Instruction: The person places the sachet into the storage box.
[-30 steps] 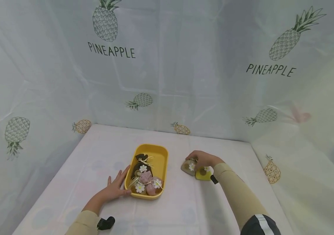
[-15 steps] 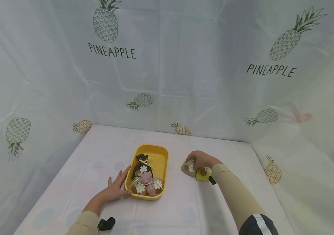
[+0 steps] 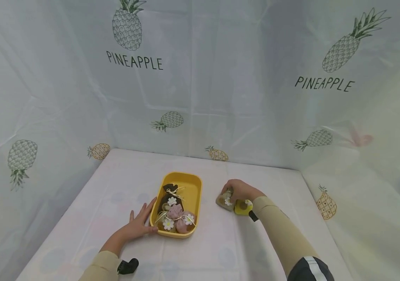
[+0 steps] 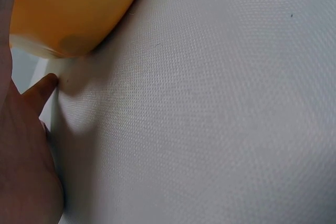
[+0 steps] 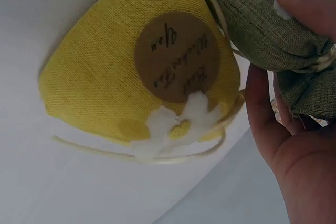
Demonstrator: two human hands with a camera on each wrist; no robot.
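Note:
My left hand (image 3: 137, 223) spreads its fingers along the left rim of a yellow tray (image 3: 195, 195), the thumb at the near corner. In the left wrist view, the same hand (image 4: 26, 161) lies below the wall of the tray (image 4: 79, 3). A grey-green drawstring pouch (image 3: 224, 200) with a white flower is pinched near its tied neck by my right hand (image 3: 243, 190). The right wrist view shows that pouch (image 5: 252, 24) between thumb and fingers of the hand (image 5: 310, 166). Right beside it lies a yellow pouch (image 5: 105, 72) with a brown round label and white flower.
Inside the tray are a dark pouch (image 3: 165, 205), pink pouches (image 3: 182, 225) and a partly covered olive one, with white flowers and pale ties. A white cloth covers the table (image 3: 207, 257). Behind hangs a pineapple-print curtain (image 3: 221, 86).
My right hand has shifted very slightly, and the grey-green pouch under its fingers has tilted a little. The left hand and the tray stay where they were.

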